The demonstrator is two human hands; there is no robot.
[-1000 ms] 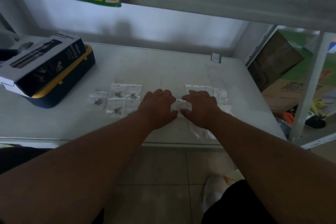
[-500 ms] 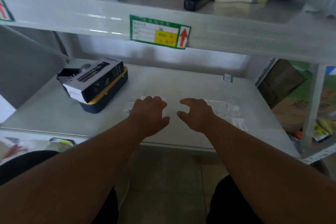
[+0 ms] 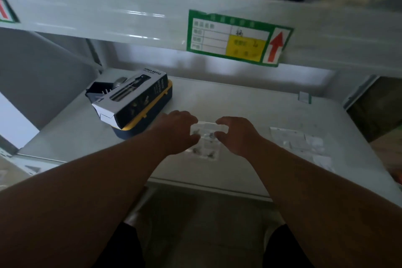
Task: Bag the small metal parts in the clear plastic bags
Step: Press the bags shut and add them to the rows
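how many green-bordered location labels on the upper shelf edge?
2. One full label, with a yellow patch and red arrow, is on the shelf edge above the right hand. A second label is cut off at the left frame edge. More may lie out of view.

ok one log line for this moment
left hand: at filled clear plastic bags | right hand: same, fingers curled | grip: unclear | empty clear bags: right, on grey shelf

- Clear plastic bags (image 3: 204, 140), dark grey metal parts showing inside.
- Pale grey-white shelf (image 3: 239, 102).
- Black carton (image 3: 132, 99) with white lettering, white end flaps.
- Case (image 3: 150, 115) beneath it: navy blue, yellow rim.
- Shelf label (image 3: 238, 38): green border, white grid, yellow patch, 1 red arrow.
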